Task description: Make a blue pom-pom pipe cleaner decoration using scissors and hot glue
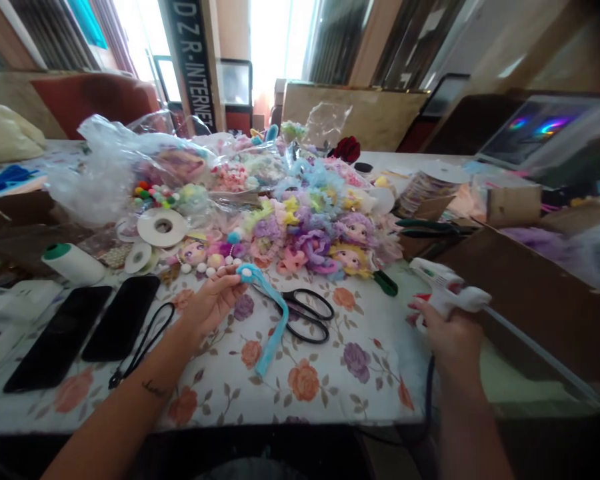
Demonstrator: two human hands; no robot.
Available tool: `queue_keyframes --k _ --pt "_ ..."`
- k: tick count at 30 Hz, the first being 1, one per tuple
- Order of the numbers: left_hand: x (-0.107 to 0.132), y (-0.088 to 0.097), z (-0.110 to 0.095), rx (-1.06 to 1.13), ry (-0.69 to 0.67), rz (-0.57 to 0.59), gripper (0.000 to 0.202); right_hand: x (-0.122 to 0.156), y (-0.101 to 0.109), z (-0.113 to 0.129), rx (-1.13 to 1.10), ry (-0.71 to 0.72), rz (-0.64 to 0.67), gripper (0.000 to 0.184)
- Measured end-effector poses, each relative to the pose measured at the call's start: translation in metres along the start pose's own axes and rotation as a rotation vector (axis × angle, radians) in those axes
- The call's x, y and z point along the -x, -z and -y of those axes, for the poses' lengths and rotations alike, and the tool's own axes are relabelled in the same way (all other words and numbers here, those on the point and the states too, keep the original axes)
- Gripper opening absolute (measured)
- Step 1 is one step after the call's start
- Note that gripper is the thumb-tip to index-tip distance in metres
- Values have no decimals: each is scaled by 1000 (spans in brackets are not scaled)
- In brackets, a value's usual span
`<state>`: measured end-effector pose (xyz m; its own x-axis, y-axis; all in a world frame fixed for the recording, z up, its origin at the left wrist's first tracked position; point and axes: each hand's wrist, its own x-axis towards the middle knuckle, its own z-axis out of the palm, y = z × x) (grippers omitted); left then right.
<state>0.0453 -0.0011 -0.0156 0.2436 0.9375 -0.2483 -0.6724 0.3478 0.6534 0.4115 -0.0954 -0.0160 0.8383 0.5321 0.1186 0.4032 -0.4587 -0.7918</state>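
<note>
My left hand (215,297) pinches one end of a light blue fuzzy strip (280,327), perhaps a pipe cleaner, with a small white piece (247,272) on it at the fingertips. The strip's free end hangs down over black-handled scissors (325,332) that lie on the flowered tablecloth (300,400). Over at the right, my right hand (453,333) is wrapped around the handle of a white hot glue gun (437,277), its nozzle tilted up and left. A long translucent glue stick (535,353) sticks out of its back. The gun and the strip are well apart.
Doll-face trinkets and fluffy craft pieces (310,240) are heaped across the back. Two black phones (123,320), a thread cone (73,263) and a ribbon spool (147,227) lie at the left. Dark green pliers (430,229) rest by a cardboard box (525,287) at the right.
</note>
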Motion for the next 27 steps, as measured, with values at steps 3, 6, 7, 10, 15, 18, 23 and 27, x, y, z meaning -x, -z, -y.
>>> queue_keyframes --k 3,6,7,10,15,18,23,27 --pt "-1 7 -1 -50 -6 28 34 52 -15 21 -541 5 289 26" --pt "1 14 1 -80 -22 65 38 106 -29 43 -660 -24 646 29" --pt "2 15 1 -83 -25 82 38 121 -33 49 -659 -21 724 30" --pt "5 15 2 -70 -29 107 33 154 -41 58 -671 -43 907 35" --pt "9 13 2 -54 -12 87 15 174 -49 56 -652 -214 1082 45" --pt "9 14 4 -56 17 83 15 176 -51 54 -645 -210 1029 46" --pt "8 15 6 -64 17 93 16 180 -52 54 -590 -168 973 44" --pt "8 16 6 -125 7 117 16 181 -53 54 -550 -152 973 44"
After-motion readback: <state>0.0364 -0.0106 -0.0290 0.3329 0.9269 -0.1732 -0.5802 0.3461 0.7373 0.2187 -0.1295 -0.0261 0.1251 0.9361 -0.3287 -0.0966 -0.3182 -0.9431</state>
